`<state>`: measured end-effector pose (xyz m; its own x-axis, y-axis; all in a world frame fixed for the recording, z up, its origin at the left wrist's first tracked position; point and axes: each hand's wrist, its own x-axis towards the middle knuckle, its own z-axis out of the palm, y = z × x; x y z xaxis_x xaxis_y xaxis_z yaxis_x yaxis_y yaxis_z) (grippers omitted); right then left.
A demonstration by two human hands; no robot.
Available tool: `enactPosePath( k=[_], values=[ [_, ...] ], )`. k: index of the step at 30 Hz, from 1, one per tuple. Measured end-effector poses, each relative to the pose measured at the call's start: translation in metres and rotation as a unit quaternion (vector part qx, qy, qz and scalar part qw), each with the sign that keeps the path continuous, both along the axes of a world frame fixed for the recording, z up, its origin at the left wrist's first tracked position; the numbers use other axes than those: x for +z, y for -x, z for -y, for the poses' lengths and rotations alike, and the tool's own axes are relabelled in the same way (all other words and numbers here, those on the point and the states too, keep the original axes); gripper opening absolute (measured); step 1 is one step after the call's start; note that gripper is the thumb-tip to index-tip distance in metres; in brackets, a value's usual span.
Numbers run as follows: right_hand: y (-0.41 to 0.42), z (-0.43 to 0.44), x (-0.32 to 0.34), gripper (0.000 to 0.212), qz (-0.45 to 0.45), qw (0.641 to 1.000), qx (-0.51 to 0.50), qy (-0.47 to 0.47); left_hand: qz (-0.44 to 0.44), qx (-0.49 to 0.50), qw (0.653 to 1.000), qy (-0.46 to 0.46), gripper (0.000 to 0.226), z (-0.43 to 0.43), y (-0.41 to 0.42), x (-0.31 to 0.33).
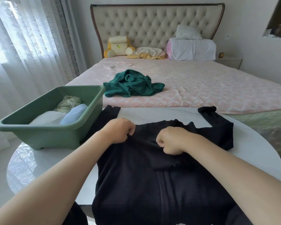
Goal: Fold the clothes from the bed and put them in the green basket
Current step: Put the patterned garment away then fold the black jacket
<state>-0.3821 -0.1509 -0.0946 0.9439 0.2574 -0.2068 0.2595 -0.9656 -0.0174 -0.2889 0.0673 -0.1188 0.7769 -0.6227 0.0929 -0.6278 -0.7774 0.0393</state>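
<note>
I see the left hand with its fingers curled, pinching the black top just below the neckline. The right hand is fisted on the same cloth close beside it. The fabric is so dark that I can't tell whether they hold one layer or a fold. The top lies flat on the white round table. Its long axis runs away from me, with the neck toward the bed and the hem hanging off the near edge. Its sleeves spread left and right at the far end. The left sleeve touches the green basket, which sits on the table's left side and holds folded white, pale blue and floral pieces. Beyond it, a crumpled dark green garment lies on the pink bedspread.
</note>
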Motion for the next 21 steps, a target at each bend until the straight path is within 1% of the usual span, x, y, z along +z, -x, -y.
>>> enactPosePath(
  k=[1, 2, 4, 5, 6, 7, 8, 10, 12, 13, 14, 15, 16, 17, 18, 19, 20, 21],
  values=[
    [-0.001, 0.000, -0.002, 0.024, 0.041, 0.999, 0.009, -0.022, 0.056, -0.010, 0.998, 0.040, 0.034, 0.001, -0.001, 0.001],
    [-0.002, 0.000, -0.002, 0.026, 0.105, 0.993, 0.025, -0.051, 0.115, -0.025, 0.990, 0.074, 0.037, 0.002, -0.004, 0.002],
    [-0.006, 0.001, 0.000, 0.035, 0.233, 0.964, 0.080, -0.104, 0.216, -0.035, 0.969, 0.113, 0.043, -0.002, -0.012, 0.003],
    [-0.006, 0.001, 0.003, 0.038, 0.263, 0.949, 0.103, -0.141, 0.231, -0.035, 0.966, 0.110, 0.045, -0.004, -0.012, 0.004],
    [-0.004, 0.000, 0.006, 0.037, 0.253, 0.943, 0.116, -0.185, 0.222, -0.039, 0.970, 0.094, 0.046, -0.007, -0.013, 0.004],
    [0.000, -0.003, 0.007, 0.033, 0.205, 0.945, 0.110, -0.228, 0.187, -0.039, 0.979, 0.066, 0.045, -0.009, -0.014, 0.000],
    [0.005, -0.006, 0.006, 0.029, 0.133, 0.951, 0.096, -0.261, 0.136, -0.035, 0.990, 0.031, 0.042, -0.011, -0.013, -0.003],
    [0.015, -0.012, 0.001, 0.019, -0.044, 0.958, 0.066, -0.276, 0.030, -0.020, 0.997, -0.075, 0.037, -0.012, -0.012, -0.007],
    [0.019, -0.015, -0.004, 0.002, -0.195, 0.939, 0.051, -0.279, -0.047, 0.014, 0.988, -0.144, 0.041, -0.008, -0.007, -0.006],
    [0.018, -0.014, -0.007, 0.008, -0.234, 0.925, 0.034, -0.297, -0.060, 0.034, 0.985, -0.160, 0.041, -0.004, -0.002, -0.003],
    [0.016, -0.013, -0.008, 0.015, -0.249, 0.912, 0.018, -0.326, -0.050, 0.043, 0.985, -0.156, 0.037, 0.000, 0.003, 0.002],
    [0.013, -0.011, -0.007, 0.020, -0.250, 0.900, 0.001, -0.358, -0.017, 0.032, 0.991, -0.127, 0.032, 0.005, 0.008, 0.005],
    [0.011, -0.009, -0.007, 0.022, -0.238, 0.890, -0.014, -0.389, 0.020, 0.010, 0.997, -0.071, 0.028, 0.010, 0.013, 0.007],
    [0.008, -0.008, -0.007, 0.024, -0.213, 0.884, -0.032, -0.414, 0.037, -0.016, 0.999, 0.011, 0.025, 0.015, 0.018, 0.005],
    [0.006, -0.006, -0.008, 0.026, -0.180, 0.885, -0.052, -0.427, 0.016, -0.030, 0.996, 0.087, 0.027, 0.021, 0.024, 0.003],
    [0.003, -0.002, -0.008, 0.029, -0.140, 0.891, -0.072, -0.427, -0.042, -0.031, 0.991, 0.127, 0.034, 0.026, 0.027, -0.002],
    [0.000, 0.002, -0.009, 0.033, -0.103, 0.899, -0.089, -0.417, -0.117, -0.019, 0.986, 0.118, 0.041, 0.029, 0.029, -0.008],
    [-0.002, 0.009, -0.010, 0.036, -0.075, 0.905, -0.106, -0.404, -0.188, 0.001, 0.980, 0.061, 0.050, 0.031, 0.031, -0.015]
  ],
)
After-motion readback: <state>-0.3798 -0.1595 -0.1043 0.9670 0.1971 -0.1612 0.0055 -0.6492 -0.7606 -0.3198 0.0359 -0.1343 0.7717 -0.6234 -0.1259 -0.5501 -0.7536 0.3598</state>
